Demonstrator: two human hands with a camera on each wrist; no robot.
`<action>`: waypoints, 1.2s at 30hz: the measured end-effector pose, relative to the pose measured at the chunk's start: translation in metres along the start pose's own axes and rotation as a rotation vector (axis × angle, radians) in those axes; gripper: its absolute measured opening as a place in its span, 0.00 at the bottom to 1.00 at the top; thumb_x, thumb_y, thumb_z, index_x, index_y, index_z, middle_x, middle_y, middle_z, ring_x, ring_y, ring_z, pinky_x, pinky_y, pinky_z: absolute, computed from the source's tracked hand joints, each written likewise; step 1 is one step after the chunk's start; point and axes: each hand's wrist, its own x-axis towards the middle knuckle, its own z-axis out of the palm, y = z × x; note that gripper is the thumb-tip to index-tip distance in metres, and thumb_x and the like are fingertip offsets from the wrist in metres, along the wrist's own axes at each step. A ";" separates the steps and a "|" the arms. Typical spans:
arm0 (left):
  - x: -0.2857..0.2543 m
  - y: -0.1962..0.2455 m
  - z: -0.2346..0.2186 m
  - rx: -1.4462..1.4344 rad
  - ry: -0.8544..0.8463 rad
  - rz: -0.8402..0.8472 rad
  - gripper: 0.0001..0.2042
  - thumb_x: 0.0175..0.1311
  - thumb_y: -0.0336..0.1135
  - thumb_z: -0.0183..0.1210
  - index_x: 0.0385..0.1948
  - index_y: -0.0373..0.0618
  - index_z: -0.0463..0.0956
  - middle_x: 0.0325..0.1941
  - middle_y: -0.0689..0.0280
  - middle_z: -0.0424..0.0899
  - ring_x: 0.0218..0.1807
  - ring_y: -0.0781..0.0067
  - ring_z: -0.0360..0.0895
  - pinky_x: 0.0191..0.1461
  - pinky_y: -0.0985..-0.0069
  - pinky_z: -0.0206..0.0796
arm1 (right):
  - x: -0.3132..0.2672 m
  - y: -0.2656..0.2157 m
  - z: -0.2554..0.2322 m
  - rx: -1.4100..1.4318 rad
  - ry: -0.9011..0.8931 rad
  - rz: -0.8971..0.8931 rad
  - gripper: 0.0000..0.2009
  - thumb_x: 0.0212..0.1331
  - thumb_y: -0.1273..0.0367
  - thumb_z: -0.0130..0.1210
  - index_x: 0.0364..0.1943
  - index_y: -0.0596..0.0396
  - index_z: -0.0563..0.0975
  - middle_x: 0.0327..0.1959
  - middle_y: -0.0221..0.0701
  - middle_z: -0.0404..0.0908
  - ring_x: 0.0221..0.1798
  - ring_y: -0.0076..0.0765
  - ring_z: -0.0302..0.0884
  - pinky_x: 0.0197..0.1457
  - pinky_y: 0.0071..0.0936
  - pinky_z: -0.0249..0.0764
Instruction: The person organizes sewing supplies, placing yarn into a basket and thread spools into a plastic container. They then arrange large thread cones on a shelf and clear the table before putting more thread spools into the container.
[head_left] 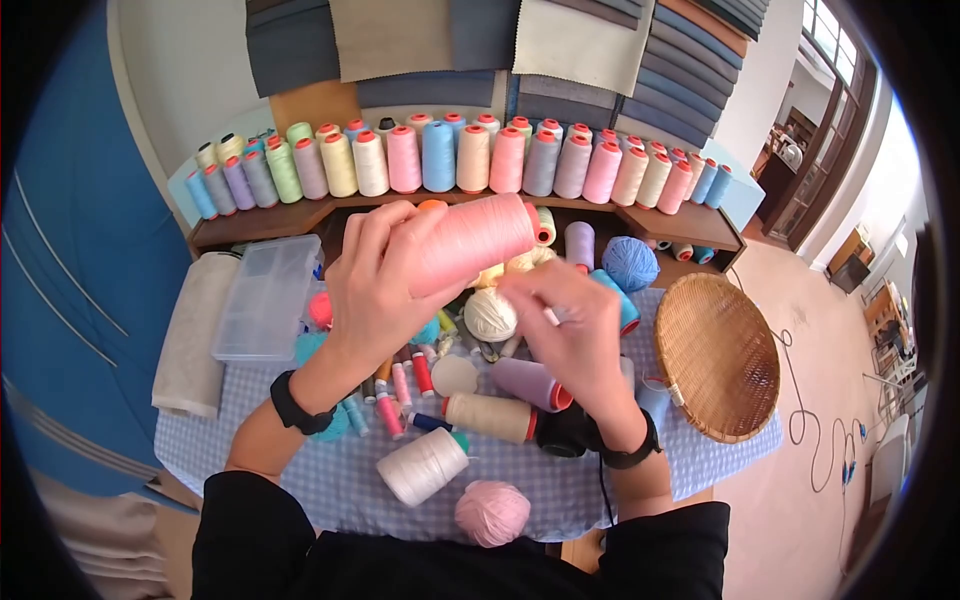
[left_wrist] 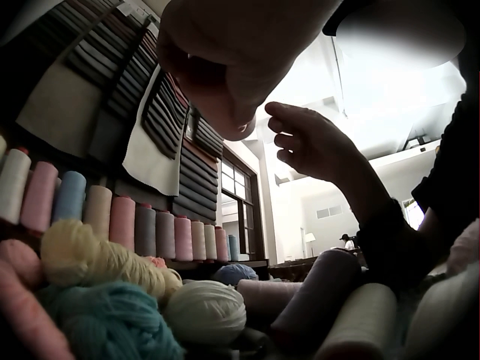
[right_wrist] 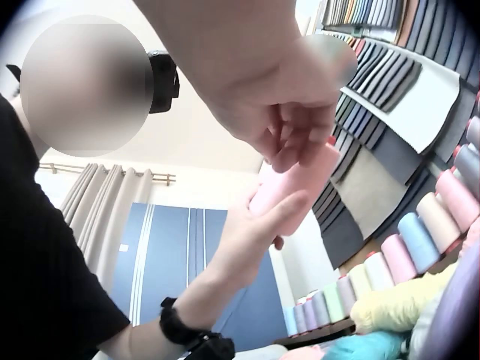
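A large cone of pink thread (head_left: 475, 245) is held up above the table by my left hand (head_left: 375, 270), its fingers and thumb wrapped around one end. The cone lies on its side in the air, its red base toward the right. Just below that base is my right hand (head_left: 575, 325), its fingers curled and thumb and forefinger drawn together. In the right wrist view the right fingers (right_wrist: 289, 139) overlap the end of the pink cone (right_wrist: 296, 184). No strand shows between them; I cannot tell whether they pinch a thread. Beneath the hands sits a cream yarn ball (head_left: 491, 315).
Thread cones (head_left: 438, 158) line a wooden shelf (head_left: 330, 208) at the back. On the checked cloth (head_left: 340, 480) lie a white cone (head_left: 422, 467), a pink yarn ball (head_left: 492, 513), small spools and a beige cone (head_left: 490, 417). A clear plastic box (head_left: 268, 300) stands left, a wicker basket (head_left: 717, 355) right.
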 end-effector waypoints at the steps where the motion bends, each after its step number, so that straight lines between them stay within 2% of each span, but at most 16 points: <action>1: 0.001 0.000 -0.001 -0.046 -0.025 -0.072 0.29 0.32 0.33 0.73 0.43 0.43 0.73 0.44 0.62 0.75 0.42 0.62 0.74 0.43 0.72 0.69 | -0.003 -0.001 0.003 0.004 -0.005 -0.004 0.06 0.48 0.77 0.59 0.32 0.59 0.80 0.25 0.35 0.78 0.23 0.32 0.75 0.28 0.26 0.70; 3: 0.003 -0.001 -0.001 -0.209 -0.084 -0.179 0.29 0.35 0.35 0.73 0.44 0.43 0.72 0.42 0.63 0.74 0.42 0.66 0.74 0.42 0.72 0.70 | -0.005 -0.001 0.007 0.189 -0.264 0.157 0.05 0.50 0.76 0.58 0.33 0.60 0.80 0.25 0.35 0.79 0.23 0.30 0.76 0.28 0.25 0.71; 5: 0.000 -0.003 -0.001 -0.378 -0.142 -0.285 0.29 0.37 0.37 0.73 0.46 0.42 0.72 0.40 0.64 0.74 0.43 0.69 0.74 0.41 0.73 0.71 | -0.002 -0.002 0.005 0.224 -0.319 0.246 0.05 0.52 0.75 0.57 0.33 0.61 0.80 0.25 0.36 0.80 0.22 0.27 0.77 0.28 0.24 0.72; 7: -0.007 -0.006 0.000 -0.988 -0.303 -0.706 0.27 0.46 0.37 0.68 0.49 0.40 0.68 0.42 0.65 0.73 0.46 0.76 0.73 0.46 0.76 0.69 | -0.002 0.007 0.003 0.230 -0.339 0.312 0.05 0.53 0.78 0.55 0.33 0.65 0.79 0.24 0.31 0.80 0.25 0.19 0.77 0.26 0.15 0.72; 11: -0.010 -0.013 -0.009 -1.191 -0.498 -0.722 0.25 0.52 0.37 0.63 0.51 0.38 0.65 0.43 0.67 0.72 0.47 0.80 0.70 0.49 0.79 0.66 | 0.002 0.017 -0.010 0.295 -0.329 0.464 0.06 0.53 0.75 0.56 0.33 0.63 0.80 0.23 0.35 0.81 0.23 0.20 0.77 0.27 0.21 0.73; 13: -0.011 -0.017 -0.014 -1.398 -0.788 -0.898 0.25 0.52 0.38 0.61 0.51 0.37 0.66 0.44 0.67 0.73 0.49 0.80 0.70 0.52 0.80 0.63 | 0.003 0.024 -0.018 0.257 -0.343 0.444 0.07 0.50 0.74 0.58 0.33 0.63 0.80 0.23 0.33 0.81 0.23 0.19 0.77 0.27 0.20 0.73; 14: -0.010 -0.017 -0.013 -1.399 -0.793 -0.900 0.25 0.52 0.38 0.61 0.51 0.37 0.66 0.44 0.67 0.73 0.49 0.80 0.70 0.52 0.80 0.63 | 0.005 0.024 -0.023 0.129 -0.379 0.300 0.07 0.48 0.75 0.58 0.32 0.63 0.80 0.24 0.31 0.81 0.26 0.20 0.77 0.29 0.20 0.73; 17: -0.009 -0.017 -0.012 -1.356 -0.838 -0.619 0.26 0.49 0.38 0.62 0.51 0.38 0.68 0.44 0.67 0.74 0.48 0.80 0.71 0.52 0.79 0.64 | 0.005 0.018 -0.030 0.326 -0.416 0.344 0.06 0.48 0.76 0.56 0.31 0.62 0.80 0.24 0.33 0.81 0.29 0.20 0.77 0.32 0.20 0.73; 19: -0.005 -0.017 -0.016 -1.190 -0.987 -0.440 0.26 0.46 0.39 0.64 0.49 0.39 0.70 0.45 0.66 0.75 0.48 0.79 0.71 0.52 0.78 0.64 | 0.008 0.014 -0.039 0.138 -0.489 0.244 0.05 0.49 0.73 0.57 0.29 0.60 0.80 0.24 0.35 0.81 0.26 0.26 0.78 0.32 0.23 0.72; 22: 0.005 -0.011 -0.028 -1.006 -1.000 -0.264 0.26 0.43 0.39 0.67 0.46 0.38 0.73 0.38 0.62 0.80 0.41 0.73 0.77 0.47 0.76 0.68 | 0.003 0.011 -0.043 -0.036 -0.486 0.074 0.05 0.49 0.69 0.56 0.26 0.54 0.80 0.23 0.34 0.80 0.26 0.39 0.77 0.31 0.31 0.70; 24: 0.002 -0.001 -0.028 -0.852 -1.018 -0.158 0.26 0.42 0.38 0.67 0.45 0.38 0.73 0.36 0.60 0.81 0.39 0.71 0.78 0.45 0.76 0.69 | -0.003 0.002 -0.042 -0.209 -0.456 0.026 0.04 0.50 0.71 0.56 0.28 0.58 0.77 0.25 0.35 0.78 0.28 0.38 0.78 0.31 0.29 0.72; 26: -0.005 0.006 -0.031 -0.455 -0.740 -0.172 0.25 0.40 0.38 0.68 0.43 0.37 0.74 0.32 0.58 0.81 0.34 0.69 0.80 0.42 0.75 0.71 | -0.013 -0.011 -0.033 -0.353 -0.358 -0.033 0.05 0.51 0.69 0.55 0.28 0.56 0.76 0.27 0.34 0.76 0.31 0.44 0.75 0.33 0.33 0.72; 27: -0.006 0.005 -0.029 -0.460 -0.733 -0.161 0.25 0.40 0.38 0.68 0.43 0.37 0.74 0.32 0.58 0.81 0.34 0.69 0.80 0.42 0.75 0.71 | -0.015 -0.019 -0.030 -0.444 -0.386 -0.019 0.05 0.50 0.69 0.55 0.28 0.56 0.76 0.27 0.34 0.76 0.31 0.44 0.75 0.32 0.35 0.72; 29: -0.012 -0.001 -0.020 -0.583 -0.567 -0.459 0.24 0.44 0.38 0.67 0.43 0.36 0.74 0.37 0.59 0.81 0.39 0.71 0.79 0.42 0.75 0.71 | -0.017 -0.033 -0.029 -0.454 -0.409 -0.001 0.07 0.52 0.67 0.56 0.33 0.55 0.76 0.28 0.35 0.76 0.31 0.43 0.76 0.32 0.35 0.72; 33: -0.015 -0.004 -0.013 -1.423 -0.584 -0.910 0.25 0.55 0.35 0.62 0.54 0.36 0.64 0.51 0.62 0.73 0.51 0.74 0.73 0.50 0.75 0.69 | 0.014 -0.033 -0.044 -0.433 -0.216 0.145 0.16 0.52 0.62 0.59 0.40 0.56 0.74 0.32 0.40 0.78 0.36 0.42 0.79 0.34 0.32 0.74; 36: -0.003 0.023 -0.003 -1.443 -0.680 -0.835 0.26 0.57 0.30 0.59 0.57 0.37 0.59 0.52 0.61 0.71 0.52 0.74 0.71 0.55 0.77 0.66 | 0.034 -0.012 -0.051 -0.074 -0.303 0.269 0.27 0.48 0.56 0.63 0.47 0.60 0.72 0.36 0.43 0.79 0.39 0.39 0.80 0.38 0.29 0.74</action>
